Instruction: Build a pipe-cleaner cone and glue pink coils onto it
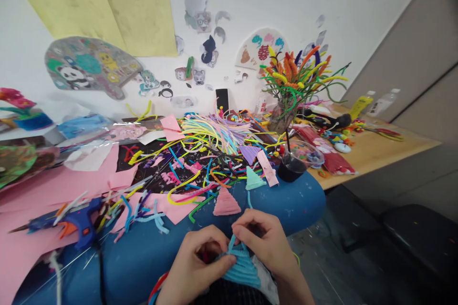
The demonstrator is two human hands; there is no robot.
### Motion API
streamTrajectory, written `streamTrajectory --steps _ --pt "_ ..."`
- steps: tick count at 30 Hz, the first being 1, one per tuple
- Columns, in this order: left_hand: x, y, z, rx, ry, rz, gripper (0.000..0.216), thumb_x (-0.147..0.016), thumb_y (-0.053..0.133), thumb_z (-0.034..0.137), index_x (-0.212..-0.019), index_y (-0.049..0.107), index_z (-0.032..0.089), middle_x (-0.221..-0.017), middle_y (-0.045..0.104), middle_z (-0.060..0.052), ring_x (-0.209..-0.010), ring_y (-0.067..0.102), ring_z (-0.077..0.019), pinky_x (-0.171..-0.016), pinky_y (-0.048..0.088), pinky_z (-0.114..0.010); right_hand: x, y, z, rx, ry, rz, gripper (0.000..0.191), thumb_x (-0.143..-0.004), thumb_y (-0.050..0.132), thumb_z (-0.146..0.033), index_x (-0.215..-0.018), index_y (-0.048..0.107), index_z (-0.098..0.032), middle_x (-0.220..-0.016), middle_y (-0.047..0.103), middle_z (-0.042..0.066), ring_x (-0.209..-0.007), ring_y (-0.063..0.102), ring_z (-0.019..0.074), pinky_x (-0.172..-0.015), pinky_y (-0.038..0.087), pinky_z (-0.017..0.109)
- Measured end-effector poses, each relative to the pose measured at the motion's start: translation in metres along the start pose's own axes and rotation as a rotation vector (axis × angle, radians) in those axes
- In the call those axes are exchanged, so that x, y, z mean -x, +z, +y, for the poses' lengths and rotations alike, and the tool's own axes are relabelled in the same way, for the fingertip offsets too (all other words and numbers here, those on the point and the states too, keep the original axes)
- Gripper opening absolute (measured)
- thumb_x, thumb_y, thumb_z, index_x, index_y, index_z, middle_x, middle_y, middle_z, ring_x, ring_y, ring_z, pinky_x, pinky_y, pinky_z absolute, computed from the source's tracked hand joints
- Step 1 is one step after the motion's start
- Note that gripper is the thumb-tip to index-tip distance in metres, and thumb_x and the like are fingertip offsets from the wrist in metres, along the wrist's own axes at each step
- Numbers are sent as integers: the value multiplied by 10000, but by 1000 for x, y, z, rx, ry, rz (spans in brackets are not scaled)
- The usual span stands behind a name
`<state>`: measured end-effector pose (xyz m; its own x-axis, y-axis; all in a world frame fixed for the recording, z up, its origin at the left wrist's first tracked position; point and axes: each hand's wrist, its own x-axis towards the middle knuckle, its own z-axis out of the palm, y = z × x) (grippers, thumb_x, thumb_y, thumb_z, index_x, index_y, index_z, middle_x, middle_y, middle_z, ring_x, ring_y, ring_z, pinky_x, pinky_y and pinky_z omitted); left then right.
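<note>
At the bottom of the view my left hand (pixel 195 262) and my right hand (pixel 263 243) both pinch a light blue coiled pipe-cleaner piece (pixel 241 267). The fingers of each hand are closed on its upper edge. Just beyond it on the blue table (pixel 293 200) lie a pink pipe-cleaner triangle (pixel 225 202) and a mint green triangle (pixel 254 178). A purple triangle (pixel 249 152) lies farther back.
A heap of coloured pipe cleaners (pixel 211 133) covers the middle. A blue glue gun (pixel 77 221) lies on pink paper (pixel 32 186) at the left. A vase of pipe-cleaner flowers (pixel 293 86) and a plastic cup (pixel 298 159) stand at the right, by a wooden table (pixel 375 147).
</note>
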<state>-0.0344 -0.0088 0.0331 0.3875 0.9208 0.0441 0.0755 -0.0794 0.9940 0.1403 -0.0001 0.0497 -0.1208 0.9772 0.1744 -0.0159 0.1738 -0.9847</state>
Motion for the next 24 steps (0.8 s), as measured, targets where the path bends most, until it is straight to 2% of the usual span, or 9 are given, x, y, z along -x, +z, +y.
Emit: streamTrajectory --steps 4,7,11,14,17,22,24 --pt "-1 0 1 34 -13 10 213 -800 707 316 -722 581 162 -667 571 9 -549 452 -85 -514 344 -196 2 0 4 43 -39 48 93 -805 693 -236 -731 711 -183 -614 690 -5 -546 609 108 -545 467 187" --pt "0 0 2 94 -16 91 219 -776 737 310 -716 590 160 -674 568 16 -554 462 -80 -516 353 -184 2 -3 7 139 -184 101 52 -814 690 -203 -852 724 -213 -754 712 0 -639 606 117 -607 476 203" --pt "0 2 7 142 19 254 199 -737 763 259 -681 599 161 -637 530 41 -539 449 -68 -498 345 -164 3 -8 5 181 -410 -41 63 -871 658 -238 -900 712 -223 -846 713 29 -771 645 159 -712 501 267" --pt "-1 3 8 150 24 318 186 -725 767 241 -673 606 162 -628 540 42 -531 455 -67 -495 355 -160 3 -10 1 246 -480 -103 50 -872 660 -225 -848 701 -208 -817 696 31 -780 649 163 -743 496 285" --pt "-1 3 6 104 69 294 183 -732 762 248 -677 608 166 -613 562 34 -516 476 -78 -473 369 -164 4 -10 0 240 -442 -103 70 -865 640 -177 -810 671 -207 -795 688 12 -772 644 146 -742 491 259" --pt "2 3 7 3 110 387 148 -724 752 213 -666 620 181 -642 623 17 -573 557 -112 -529 438 -183 5 -12 3 221 -168 -60 123 -860 641 -182 -967 682 -226 -897 720 11 -820 661 143 -738 501 225" --pt "3 3 8 -57 133 393 136 -725 749 213 -666 629 185 -654 643 7 -583 579 -124 -538 455 -191 4 -13 3 254 -125 -106 89 -868 638 -215 -920 709 -210 -857 717 21 -795 653 150 -714 490 228"
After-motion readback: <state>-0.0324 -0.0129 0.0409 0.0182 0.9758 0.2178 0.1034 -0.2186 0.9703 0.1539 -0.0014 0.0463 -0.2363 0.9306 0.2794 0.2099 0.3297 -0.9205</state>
